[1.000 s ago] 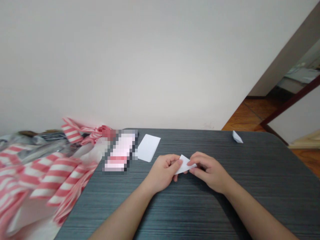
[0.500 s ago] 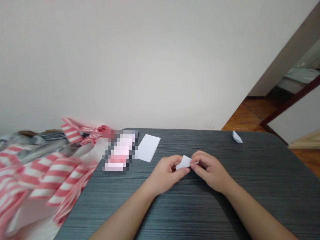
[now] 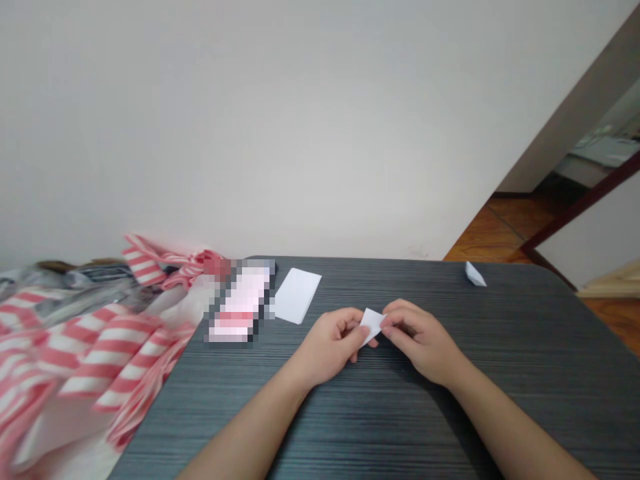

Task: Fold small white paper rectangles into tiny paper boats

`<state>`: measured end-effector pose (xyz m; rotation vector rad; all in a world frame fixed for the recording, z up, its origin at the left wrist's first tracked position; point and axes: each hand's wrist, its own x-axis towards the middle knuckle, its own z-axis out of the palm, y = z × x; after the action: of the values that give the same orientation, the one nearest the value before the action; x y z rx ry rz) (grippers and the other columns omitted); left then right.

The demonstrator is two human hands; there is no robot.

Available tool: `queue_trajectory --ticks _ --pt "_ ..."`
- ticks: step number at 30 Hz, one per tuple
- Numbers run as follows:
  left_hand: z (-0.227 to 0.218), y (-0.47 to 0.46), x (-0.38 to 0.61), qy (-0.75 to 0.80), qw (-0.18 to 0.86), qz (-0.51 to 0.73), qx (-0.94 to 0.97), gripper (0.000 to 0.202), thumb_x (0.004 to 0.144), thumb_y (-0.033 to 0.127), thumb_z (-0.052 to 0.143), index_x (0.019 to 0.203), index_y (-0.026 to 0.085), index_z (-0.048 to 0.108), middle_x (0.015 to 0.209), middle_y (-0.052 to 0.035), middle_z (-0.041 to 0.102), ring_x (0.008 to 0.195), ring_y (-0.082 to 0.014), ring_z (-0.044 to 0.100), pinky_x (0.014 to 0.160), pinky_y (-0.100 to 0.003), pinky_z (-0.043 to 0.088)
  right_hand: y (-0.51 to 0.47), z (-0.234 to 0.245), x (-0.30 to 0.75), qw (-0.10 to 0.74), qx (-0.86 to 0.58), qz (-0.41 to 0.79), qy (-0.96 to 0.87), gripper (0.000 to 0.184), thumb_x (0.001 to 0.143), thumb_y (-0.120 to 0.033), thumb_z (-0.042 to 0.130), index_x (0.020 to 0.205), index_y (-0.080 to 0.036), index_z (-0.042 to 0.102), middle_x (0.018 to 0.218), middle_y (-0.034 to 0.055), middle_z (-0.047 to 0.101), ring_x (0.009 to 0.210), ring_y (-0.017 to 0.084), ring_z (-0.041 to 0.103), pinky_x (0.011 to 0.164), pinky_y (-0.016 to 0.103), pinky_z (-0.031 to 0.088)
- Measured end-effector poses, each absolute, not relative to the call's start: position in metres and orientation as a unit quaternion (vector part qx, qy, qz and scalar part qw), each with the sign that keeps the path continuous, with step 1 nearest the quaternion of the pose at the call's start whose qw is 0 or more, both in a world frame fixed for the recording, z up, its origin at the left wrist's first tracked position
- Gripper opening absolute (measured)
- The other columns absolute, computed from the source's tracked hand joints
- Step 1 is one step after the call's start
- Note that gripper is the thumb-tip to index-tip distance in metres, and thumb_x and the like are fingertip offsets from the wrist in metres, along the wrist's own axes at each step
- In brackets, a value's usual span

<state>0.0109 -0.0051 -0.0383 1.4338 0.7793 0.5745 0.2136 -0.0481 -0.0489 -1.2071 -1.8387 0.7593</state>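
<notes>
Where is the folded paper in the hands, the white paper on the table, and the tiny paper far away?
Folded white paper (image 3: pixel 373 325): head view, on its visible middle.
White paper sheet (image 3: pixel 297 296): head view, on its middle.
Tiny folded paper (image 3: pixel 475 274): head view, on its middle.

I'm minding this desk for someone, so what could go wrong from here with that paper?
The small folded white paper is pinched only at the fingertips of the left hand and right hand, so it might slip or crease unevenly. The other folded paper sits at the far edge of the dark table and could perhaps get knocked off.
</notes>
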Motion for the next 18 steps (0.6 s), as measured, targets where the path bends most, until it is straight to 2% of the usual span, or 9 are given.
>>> queue_trajectory --ticks 7,15,18 --pt "-0.0385 -0.0051 0.0108 0.352 0.644 0.249 0.632 0.019 0.087 0.030 0.059 0.086 0.013 0.066 0.077 -0.0032 0.069 0.050 -0.0068 0.049 0.049 -0.019 0.038 -0.0476 -0.0463 0.2143 0.381 -0.471 0.295 -0.739 0.012 0.092 -0.020 0.058 0.088 -0.022 0.069 0.093 0.0060 0.064 0.080 0.018 0.061 0.070 0.030 0.047" --pt "-0.0369 -0.0051 0.0085 0.343 0.625 0.232 0.662 0.027 0.092 0.036 0.052 0.091 0.013 0.067 0.078 -0.0044 0.069 0.051 -0.0077 0.049 0.050 -0.020 0.038 -0.0478 -0.0486 0.2136 0.396 -0.483 0.284 -0.727 0.010 0.091 -0.020 0.058 0.086 -0.021 0.067 0.090 0.0054 0.064 0.076 0.017 0.060 0.068 0.029 0.047" --pt "-0.0393 -0.0059 0.0079 0.332 0.617 0.236 0.674 0.025 0.089 0.035 0.058 0.093 0.012 0.068 0.079 -0.0044 0.068 0.055 -0.0089 0.051 0.051 -0.020 0.039 -0.0474 -0.0518 0.2136 0.400 -0.487 0.289 -0.720 0.008 0.091 -0.020 0.058 0.087 -0.021 0.065 0.090 0.0054 0.063 0.077 0.018 0.060 0.068 0.029 0.047"
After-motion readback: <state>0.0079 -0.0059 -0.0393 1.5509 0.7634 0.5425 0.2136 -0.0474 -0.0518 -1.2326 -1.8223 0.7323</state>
